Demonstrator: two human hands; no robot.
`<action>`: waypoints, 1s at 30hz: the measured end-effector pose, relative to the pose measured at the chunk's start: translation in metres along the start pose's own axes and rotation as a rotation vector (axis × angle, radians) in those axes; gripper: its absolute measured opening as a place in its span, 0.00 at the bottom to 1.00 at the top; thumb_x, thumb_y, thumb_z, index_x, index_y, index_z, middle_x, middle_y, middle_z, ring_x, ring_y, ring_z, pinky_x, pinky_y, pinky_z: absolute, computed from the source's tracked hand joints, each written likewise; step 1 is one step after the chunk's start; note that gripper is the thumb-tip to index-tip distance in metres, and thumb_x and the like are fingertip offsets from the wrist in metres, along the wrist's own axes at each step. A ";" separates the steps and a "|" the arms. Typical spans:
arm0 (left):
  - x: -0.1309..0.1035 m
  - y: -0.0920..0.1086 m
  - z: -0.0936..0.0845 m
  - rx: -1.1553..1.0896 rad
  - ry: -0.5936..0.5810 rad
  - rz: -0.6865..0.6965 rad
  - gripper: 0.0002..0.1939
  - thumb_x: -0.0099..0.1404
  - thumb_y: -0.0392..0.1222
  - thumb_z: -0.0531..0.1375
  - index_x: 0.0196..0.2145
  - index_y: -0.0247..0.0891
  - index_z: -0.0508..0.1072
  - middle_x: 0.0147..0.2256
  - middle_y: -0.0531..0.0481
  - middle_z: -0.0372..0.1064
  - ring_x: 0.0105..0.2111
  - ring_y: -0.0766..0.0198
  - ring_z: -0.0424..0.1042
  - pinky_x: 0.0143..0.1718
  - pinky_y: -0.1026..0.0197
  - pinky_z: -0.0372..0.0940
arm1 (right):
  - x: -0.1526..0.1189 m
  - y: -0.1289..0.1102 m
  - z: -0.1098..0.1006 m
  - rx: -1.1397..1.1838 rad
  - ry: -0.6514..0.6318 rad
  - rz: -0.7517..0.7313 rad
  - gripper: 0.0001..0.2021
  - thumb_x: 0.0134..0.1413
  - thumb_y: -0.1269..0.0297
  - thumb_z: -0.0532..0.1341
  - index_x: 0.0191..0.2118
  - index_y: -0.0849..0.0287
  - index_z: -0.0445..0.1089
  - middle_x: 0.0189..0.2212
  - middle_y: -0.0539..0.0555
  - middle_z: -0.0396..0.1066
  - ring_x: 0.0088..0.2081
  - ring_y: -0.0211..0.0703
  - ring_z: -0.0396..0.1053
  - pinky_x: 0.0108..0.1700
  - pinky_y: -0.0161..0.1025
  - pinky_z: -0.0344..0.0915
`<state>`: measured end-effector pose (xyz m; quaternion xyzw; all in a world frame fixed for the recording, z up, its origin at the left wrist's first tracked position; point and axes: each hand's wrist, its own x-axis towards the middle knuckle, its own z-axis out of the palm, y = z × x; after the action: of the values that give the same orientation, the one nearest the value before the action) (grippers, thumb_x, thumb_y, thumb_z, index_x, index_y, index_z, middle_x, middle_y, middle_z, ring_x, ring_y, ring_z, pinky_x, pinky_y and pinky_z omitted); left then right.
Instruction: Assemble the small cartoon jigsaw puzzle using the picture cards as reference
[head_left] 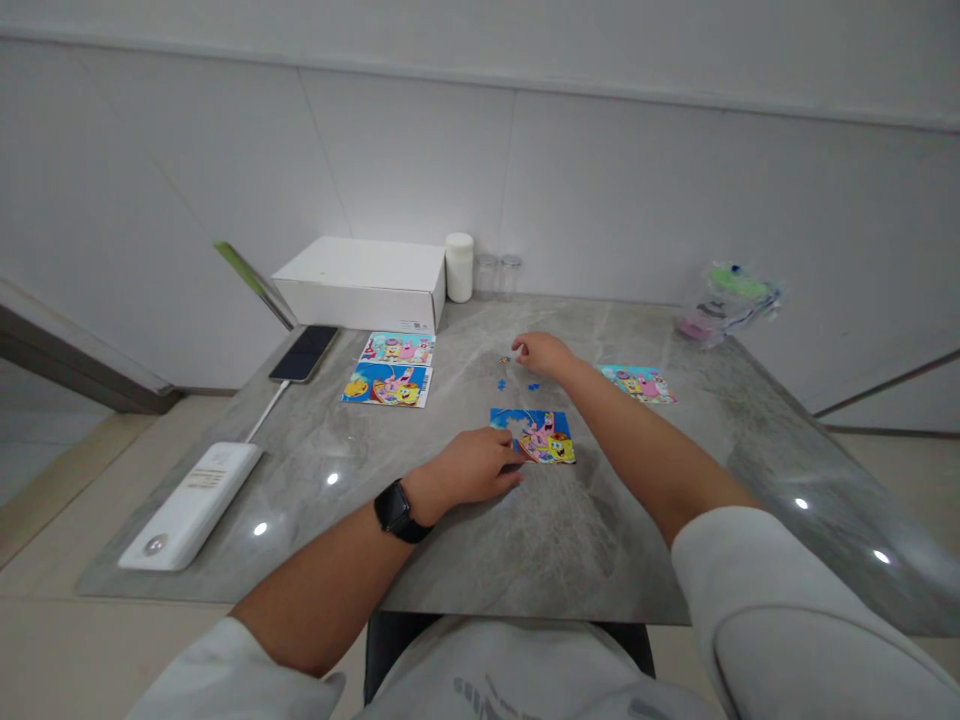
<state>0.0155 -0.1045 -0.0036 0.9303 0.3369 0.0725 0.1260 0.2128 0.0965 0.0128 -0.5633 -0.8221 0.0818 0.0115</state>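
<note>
my puzzle (546,440) mostly filled, gap far-left | three loose pieces (502,384) towards table (555,540)'s far edge | hands apart: left hand (484,465) flat-ish on puzzle, right hand (541,354) curled, can't tell if gripping

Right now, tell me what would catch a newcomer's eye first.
Probably the bright, partly filled jigsaw near the table's middle, with the left hand at its lower-left corner. Next, the right hand beyond it, near small loose pieces. The large white box at the back left likely stands out too.
</note>
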 end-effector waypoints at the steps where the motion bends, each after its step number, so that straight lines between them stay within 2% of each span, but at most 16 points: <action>1: 0.000 -0.001 0.001 0.000 0.004 0.001 0.18 0.74 0.50 0.60 0.57 0.47 0.79 0.45 0.44 0.76 0.43 0.53 0.76 0.42 0.55 0.71 | 0.006 -0.003 0.004 -0.003 -0.012 -0.001 0.17 0.64 0.66 0.65 0.57 0.56 0.77 0.49 0.58 0.80 0.50 0.45 0.74 0.51 0.36 0.64; 8: -0.003 -0.001 0.000 -0.011 0.025 0.002 0.16 0.74 0.51 0.60 0.54 0.47 0.80 0.45 0.45 0.76 0.42 0.54 0.77 0.42 0.55 0.71 | 0.025 -0.010 0.016 0.017 -0.052 -0.002 0.11 0.62 0.65 0.68 0.50 0.56 0.82 0.50 0.59 0.80 0.48 0.43 0.75 0.49 0.34 0.65; 14: -0.002 -0.002 0.003 0.010 0.019 0.010 0.17 0.74 0.50 0.60 0.56 0.47 0.79 0.46 0.45 0.76 0.43 0.54 0.77 0.41 0.55 0.71 | 0.019 -0.007 0.012 0.052 -0.097 0.022 0.07 0.57 0.66 0.70 0.42 0.58 0.82 0.43 0.57 0.82 0.40 0.42 0.76 0.41 0.33 0.64; 18: -0.001 -0.002 0.003 0.015 0.003 0.010 0.18 0.74 0.50 0.59 0.57 0.47 0.79 0.45 0.45 0.76 0.44 0.54 0.77 0.42 0.55 0.71 | 0.000 -0.001 0.003 0.134 -0.050 0.011 0.09 0.60 0.68 0.66 0.46 0.60 0.80 0.43 0.56 0.82 0.40 0.39 0.75 0.40 0.31 0.64; 22: 0.001 -0.001 0.001 -0.005 -0.020 -0.004 0.18 0.75 0.50 0.58 0.56 0.46 0.80 0.45 0.44 0.77 0.45 0.53 0.77 0.44 0.56 0.71 | -0.028 0.009 -0.009 0.365 0.033 -0.051 0.11 0.61 0.68 0.62 0.47 0.62 0.78 0.40 0.55 0.81 0.37 0.39 0.73 0.41 0.33 0.65; 27: 0.001 0.000 0.000 -0.036 -0.033 -0.013 0.18 0.75 0.48 0.58 0.57 0.47 0.79 0.45 0.45 0.78 0.45 0.54 0.77 0.45 0.55 0.71 | -0.068 0.016 -0.026 0.591 0.111 -0.163 0.09 0.58 0.65 0.64 0.44 0.59 0.78 0.36 0.53 0.79 0.36 0.40 0.72 0.41 0.35 0.67; 30: 0.001 0.000 -0.001 -0.038 -0.039 -0.017 0.17 0.74 0.48 0.59 0.57 0.47 0.79 0.46 0.45 0.79 0.46 0.53 0.77 0.46 0.55 0.71 | -0.089 0.012 -0.033 0.667 0.083 -0.193 0.09 0.56 0.64 0.66 0.42 0.58 0.78 0.33 0.51 0.78 0.35 0.41 0.72 0.39 0.36 0.67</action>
<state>0.0160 -0.1032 -0.0030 0.9260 0.3409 0.0594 0.1507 0.2600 0.0218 0.0498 -0.4512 -0.7984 0.3214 0.2359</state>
